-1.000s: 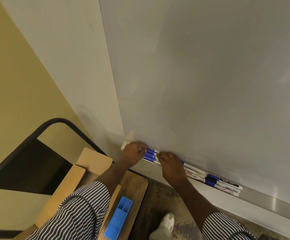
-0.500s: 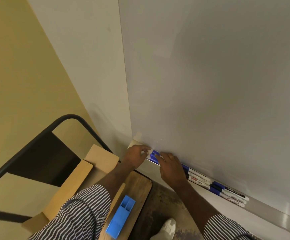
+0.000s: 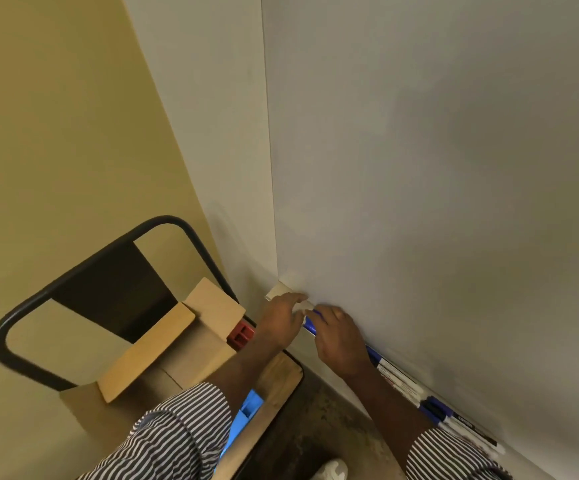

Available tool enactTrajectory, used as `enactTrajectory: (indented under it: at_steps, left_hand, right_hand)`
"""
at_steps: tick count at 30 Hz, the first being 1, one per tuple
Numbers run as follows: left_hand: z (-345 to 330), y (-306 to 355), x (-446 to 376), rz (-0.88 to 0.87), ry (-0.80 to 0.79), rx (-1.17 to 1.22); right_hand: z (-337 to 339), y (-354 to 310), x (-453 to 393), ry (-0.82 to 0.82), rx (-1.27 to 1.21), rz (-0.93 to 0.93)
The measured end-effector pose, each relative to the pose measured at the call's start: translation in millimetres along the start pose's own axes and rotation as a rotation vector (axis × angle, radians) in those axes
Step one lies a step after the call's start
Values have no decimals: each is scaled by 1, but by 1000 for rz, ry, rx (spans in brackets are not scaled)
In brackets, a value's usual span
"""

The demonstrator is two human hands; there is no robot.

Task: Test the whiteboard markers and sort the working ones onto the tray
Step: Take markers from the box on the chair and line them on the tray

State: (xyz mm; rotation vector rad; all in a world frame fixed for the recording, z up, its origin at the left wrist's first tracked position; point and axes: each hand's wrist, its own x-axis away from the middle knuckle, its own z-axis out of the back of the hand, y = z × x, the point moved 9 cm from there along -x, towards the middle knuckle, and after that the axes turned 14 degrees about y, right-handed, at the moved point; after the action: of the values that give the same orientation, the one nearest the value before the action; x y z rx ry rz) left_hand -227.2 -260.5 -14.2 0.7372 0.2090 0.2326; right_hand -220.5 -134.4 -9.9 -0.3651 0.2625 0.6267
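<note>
Where hands [image 3: 310, 327] meet, markers [image 3: 433, 407] line the ledge [image 3: 283, 292]

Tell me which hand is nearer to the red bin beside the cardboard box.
Left. The left hand reaches toward the ledge end, just right of the red bin and above it in the view. The right hand rests on the markers, farther along the ledge, beyond the left hand.
</note>
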Motion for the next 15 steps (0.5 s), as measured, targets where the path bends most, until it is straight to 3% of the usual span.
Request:
enactTrajectory:
  at_steps: [6,12,15]
  left_hand:
    - [6,3,42,-15,164,-22]
    - [8,-22,104,20,182,-22]
    - [14,-56,140,206,220,56]
  right_hand:
    - [5,-3,4,118,-86,102]
    - [-10,-31,22,48,-206,231]
    - [-19,-52,33,-20,-287,265]
